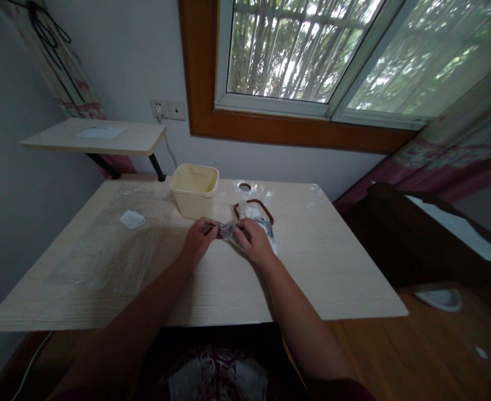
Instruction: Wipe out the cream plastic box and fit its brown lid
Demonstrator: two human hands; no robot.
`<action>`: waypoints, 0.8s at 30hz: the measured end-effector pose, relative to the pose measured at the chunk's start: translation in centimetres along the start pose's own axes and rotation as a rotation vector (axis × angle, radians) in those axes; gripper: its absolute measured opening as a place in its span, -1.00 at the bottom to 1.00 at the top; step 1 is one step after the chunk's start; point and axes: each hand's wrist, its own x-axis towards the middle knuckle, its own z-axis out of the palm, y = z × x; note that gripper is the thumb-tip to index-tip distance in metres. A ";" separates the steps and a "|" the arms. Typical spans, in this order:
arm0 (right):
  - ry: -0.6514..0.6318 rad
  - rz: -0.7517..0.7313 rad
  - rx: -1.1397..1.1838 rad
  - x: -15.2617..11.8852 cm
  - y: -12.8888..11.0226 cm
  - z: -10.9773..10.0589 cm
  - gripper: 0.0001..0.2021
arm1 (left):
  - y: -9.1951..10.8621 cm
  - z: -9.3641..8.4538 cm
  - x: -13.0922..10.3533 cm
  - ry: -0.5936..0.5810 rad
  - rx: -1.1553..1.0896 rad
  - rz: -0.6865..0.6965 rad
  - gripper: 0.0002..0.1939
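Both hands meet above the middle of the pale desk. My left hand is closed, its fingertips pinching the left end of a small crumpled clear plastic packet. The packet's other end is held by my right hand, its fingers bent around it. What is inside the packet is too small to tell. Just behind my right hand lies a clear plastic bag with bluish and white contents. A reddish-brown curved handle rests beside that bag. Behind my left hand stands a cream plastic bin.
A large clear plastic sheet covers the left part of the desk, with a small white packet on it. A raised shelf stands at the back left. A cable hole lies near the back edge.
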 end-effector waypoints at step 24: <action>-0.057 -0.157 0.038 -0.1 -0.3 -0.6 -0.82 | 0.2 -0.1 -0.2 -0.119 -0.330 -0.145 -0.57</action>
